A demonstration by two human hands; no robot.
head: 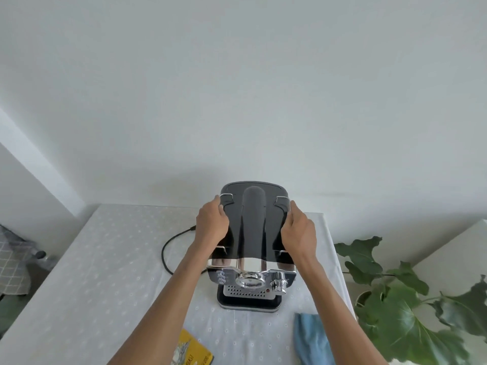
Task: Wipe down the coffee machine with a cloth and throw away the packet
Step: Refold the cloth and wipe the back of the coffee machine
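A black and chrome coffee machine (253,230) stands on the table (105,272) near the wall. My left hand (212,225) grips its left side and my right hand (299,233) grips its right side, fingers curled over the top edges. A yellow packet (191,350) lies at the near edge of the table, left of my arms. A light blue cloth (312,338) lies at the near right, partly behind my right forearm.
The machine's black power cord (168,248) loops on the table to its left. A leafy green potted plant (400,306) stands just past the table's right edge. A grey checked fabric (13,267) lies at the far left. A white wall rises behind.
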